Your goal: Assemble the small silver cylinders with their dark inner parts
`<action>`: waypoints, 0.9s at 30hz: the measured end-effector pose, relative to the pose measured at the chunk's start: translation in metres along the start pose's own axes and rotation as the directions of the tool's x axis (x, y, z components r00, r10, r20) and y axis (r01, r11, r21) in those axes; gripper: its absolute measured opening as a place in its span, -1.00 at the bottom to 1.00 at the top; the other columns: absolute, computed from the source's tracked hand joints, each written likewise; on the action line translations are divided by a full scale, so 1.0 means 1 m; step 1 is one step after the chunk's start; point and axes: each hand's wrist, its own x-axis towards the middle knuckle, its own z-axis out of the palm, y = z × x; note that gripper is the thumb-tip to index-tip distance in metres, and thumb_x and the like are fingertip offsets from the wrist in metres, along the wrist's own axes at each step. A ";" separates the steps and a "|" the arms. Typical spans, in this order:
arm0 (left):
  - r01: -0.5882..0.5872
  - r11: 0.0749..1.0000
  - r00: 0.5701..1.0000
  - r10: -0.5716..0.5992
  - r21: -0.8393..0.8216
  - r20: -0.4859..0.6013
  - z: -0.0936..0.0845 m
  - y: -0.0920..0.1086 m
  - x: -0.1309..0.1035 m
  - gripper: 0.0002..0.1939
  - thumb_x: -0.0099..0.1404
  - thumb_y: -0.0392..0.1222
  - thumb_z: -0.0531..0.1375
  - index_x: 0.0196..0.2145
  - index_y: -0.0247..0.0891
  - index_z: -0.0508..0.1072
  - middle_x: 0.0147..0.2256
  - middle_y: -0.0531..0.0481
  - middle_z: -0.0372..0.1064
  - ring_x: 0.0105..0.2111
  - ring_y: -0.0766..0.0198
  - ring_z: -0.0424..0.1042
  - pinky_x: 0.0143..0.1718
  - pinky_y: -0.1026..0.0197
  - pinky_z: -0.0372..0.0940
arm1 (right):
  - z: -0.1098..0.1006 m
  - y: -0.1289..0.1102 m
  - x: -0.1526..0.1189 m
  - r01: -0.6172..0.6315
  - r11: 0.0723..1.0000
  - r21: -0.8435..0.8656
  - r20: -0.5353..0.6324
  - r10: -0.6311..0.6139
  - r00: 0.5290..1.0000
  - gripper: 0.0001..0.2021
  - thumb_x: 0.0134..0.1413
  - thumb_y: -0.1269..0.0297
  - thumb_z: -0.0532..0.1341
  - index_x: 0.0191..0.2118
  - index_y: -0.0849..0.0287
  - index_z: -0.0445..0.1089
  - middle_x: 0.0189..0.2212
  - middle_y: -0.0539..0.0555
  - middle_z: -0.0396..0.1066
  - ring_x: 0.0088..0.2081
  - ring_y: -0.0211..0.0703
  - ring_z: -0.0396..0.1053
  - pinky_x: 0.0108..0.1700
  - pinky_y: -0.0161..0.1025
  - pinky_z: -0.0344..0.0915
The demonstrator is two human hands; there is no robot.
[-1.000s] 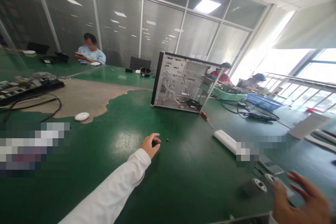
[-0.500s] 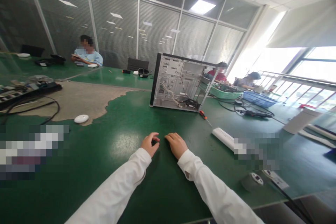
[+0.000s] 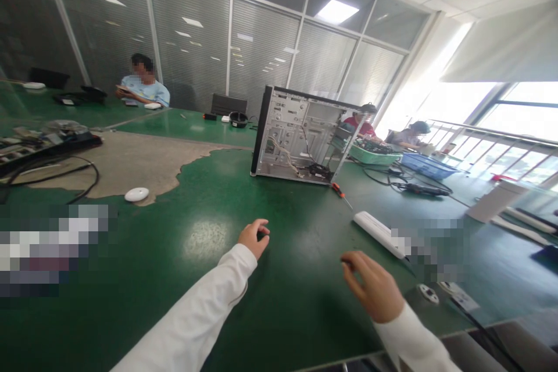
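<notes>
My left hand (image 3: 254,238) rests on the green table, its fingers curved and thumb apart, with nothing in it. To the right, my right hand (image 3: 377,286) hovers over the tabletop, fingers loosely bent and holding nothing. An opened computer case (image 3: 296,142) stands upright beyond both hands, showing its bare metal inside and several loose wires. At the case's lower right corner lies an orange and black screwdriver (image 3: 339,190). Closer to my right hand is a long white bar, possibly a power strip (image 3: 377,233), partly blurred out.
A round white device (image 3: 136,194) lies left on the bare tabletop patch (image 3: 126,163). Electronics and cables (image 3: 52,139) sit far left. Beyond the case are a green basket (image 3: 375,156) and blue basket (image 3: 427,165). Several people sit around the table.
My right hand has moved away from the left hand, rightward and back toward me, and lifted. My left hand has stayed nearly where it was.
</notes>
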 end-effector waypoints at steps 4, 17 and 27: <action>-0.005 0.999 1.000 0.005 0.034 0.012 0.000 0.001 0.000 -0.67 -0.01 -0.38 0.08 -0.21 -0.28 0.25 -0.35 0.02 0.41 -0.28 0.29 0.34 -0.15 0.18 0.18 | -0.041 0.081 -0.027 -0.345 0.917 -0.198 -0.166 0.316 0.934 -0.74 -0.05 0.14 -0.04 -0.29 0.11 0.26 -0.36 0.05 0.33 -0.41 -0.18 0.31 -0.35 -0.24 0.21; 0.033 0.999 0.999 -0.033 -0.028 -0.019 -0.001 -0.001 0.001 -0.67 -0.01 -0.38 0.10 -0.22 -0.24 0.25 -0.37 0.04 0.41 -0.29 0.30 0.35 -0.18 0.19 0.20 | -0.041 0.188 -0.063 -0.450 0.884 -0.128 0.152 0.466 0.871 -0.78 -0.21 0.14 0.02 -0.45 0.10 0.32 -0.43 0.07 0.39 -0.41 -0.07 0.34 -0.34 -0.17 0.22; 0.021 1.000 1.000 -0.022 -0.021 -0.010 0.001 -0.003 0.001 -0.67 -0.01 -0.37 0.09 -0.22 -0.27 0.25 -0.36 0.01 0.41 -0.28 0.29 0.35 -0.18 0.19 0.21 | -0.042 0.200 -0.068 -0.480 0.866 -0.143 0.187 0.500 0.846 -0.75 -0.22 0.11 0.02 -0.45 0.11 0.34 -0.40 0.11 0.37 -0.41 -0.03 0.34 -0.33 -0.14 0.19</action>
